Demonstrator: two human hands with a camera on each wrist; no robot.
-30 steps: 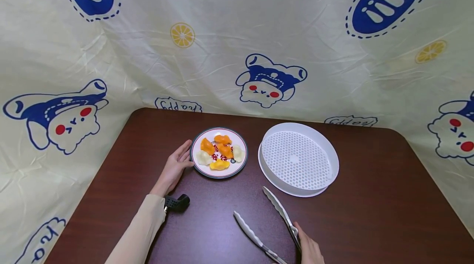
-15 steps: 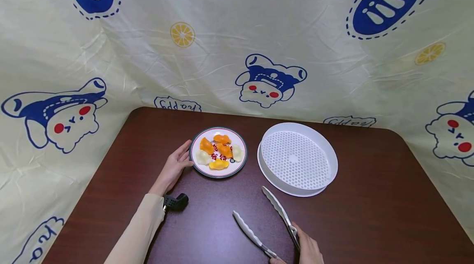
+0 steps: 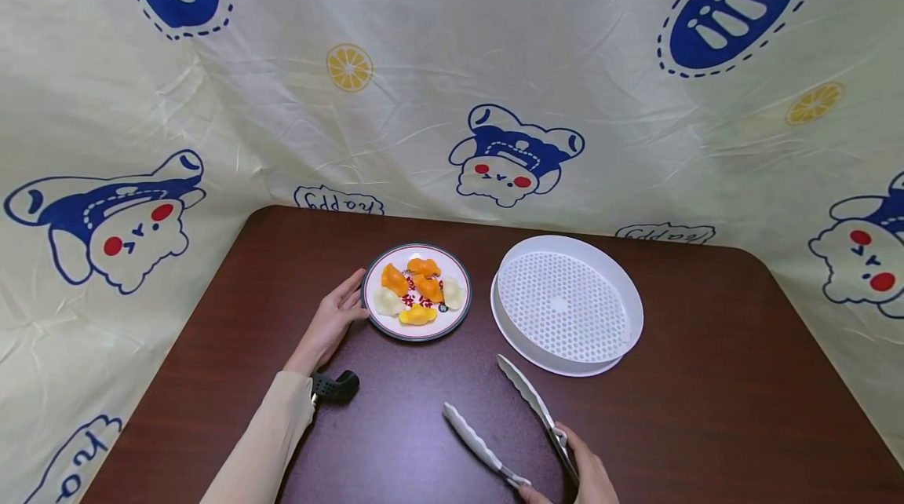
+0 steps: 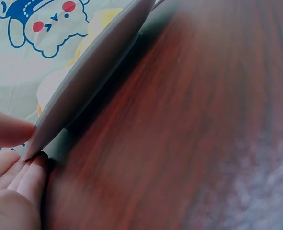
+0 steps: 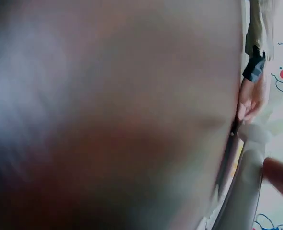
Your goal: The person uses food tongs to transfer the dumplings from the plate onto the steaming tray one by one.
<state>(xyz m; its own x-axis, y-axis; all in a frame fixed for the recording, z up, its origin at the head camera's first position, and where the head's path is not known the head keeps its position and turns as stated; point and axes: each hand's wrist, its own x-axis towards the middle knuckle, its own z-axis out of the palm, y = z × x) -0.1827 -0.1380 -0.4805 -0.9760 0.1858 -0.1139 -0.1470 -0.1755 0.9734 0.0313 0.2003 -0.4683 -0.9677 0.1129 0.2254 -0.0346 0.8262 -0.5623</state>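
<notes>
At the left edge of a round plate (image 3: 372,312) with a dark rim, my left hand (image 3: 330,329) pinches the rim. The left wrist view shows the thumb over the rim and fingers under it. Several orange, yellow and white dumplings (image 3: 427,288) lie spread out on the plate. My right hand (image 3: 593,474), cut off by the bottom of the head view, holds metal tongs (image 3: 528,392) with pale scalloped tips. The two tong arms stand wide apart, with nothing between them. In the right wrist view one tong arm (image 5: 246,179) shows close up beside a finger.
Right of the plate stands a round white steamer basket (image 3: 561,304) with a perforated bottom, set on a white base (image 3: 503,329). The dark brown table (image 3: 713,378) ends at a patterned cloth (image 3: 395,143) behind. A black strap (image 3: 337,386) is on my left wrist.
My right hand and the tongs have shifted very slightly, and more of the hand shows at the lower tong arm. The left hand, plate and steamer basket stay in place.
</notes>
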